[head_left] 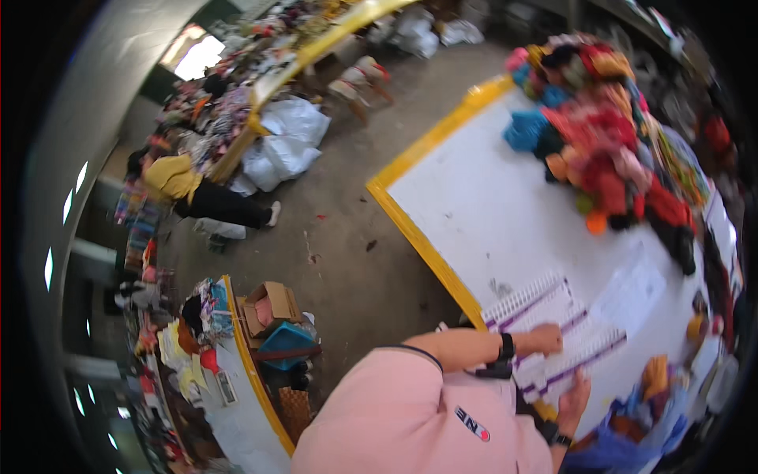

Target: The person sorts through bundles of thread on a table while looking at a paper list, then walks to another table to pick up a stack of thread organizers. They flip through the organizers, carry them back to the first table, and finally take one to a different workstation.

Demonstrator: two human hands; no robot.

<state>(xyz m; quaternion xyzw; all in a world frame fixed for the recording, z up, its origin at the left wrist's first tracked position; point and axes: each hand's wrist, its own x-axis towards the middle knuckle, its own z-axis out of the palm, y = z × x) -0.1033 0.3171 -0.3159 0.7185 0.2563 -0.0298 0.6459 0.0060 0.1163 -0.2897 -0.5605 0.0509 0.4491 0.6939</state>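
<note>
Head view: spiral-bound notebook (606, 341), open, both hands at its pages

Item: notebook, white pages with purple bands, coil along the far side. Position: on the white tabletop (450, 189), beside the yellow edging (430, 261) nearest the person.

Left hand (545, 338): over the page, fingers bunched inward; blur hides how tightly they close and whether they grip anything. Dark wristband (506, 347) behind it.

Right hand (575, 395): at the lower page edge, one finger extended toward the paper, the others apparently curled; whether anything is held cannot be told.

Adjacent: pale loose sheet (632, 288), just beyond the notebook; garment heap (592, 150), farther along the table; blue cloth (624, 442), near the right wrist.

Risks, as judged: a sideways drag of the left forearm could skew the notebook or work a corner past the edging. Pressure from the fingers could crease a leaf or pull it against the coil. Both hands cover part of the page, so a line beneath could be missed. The loose sheet, apparently unweighted, could slip if nudged. Loose folds of cloth could catch the right wrist.
</note>
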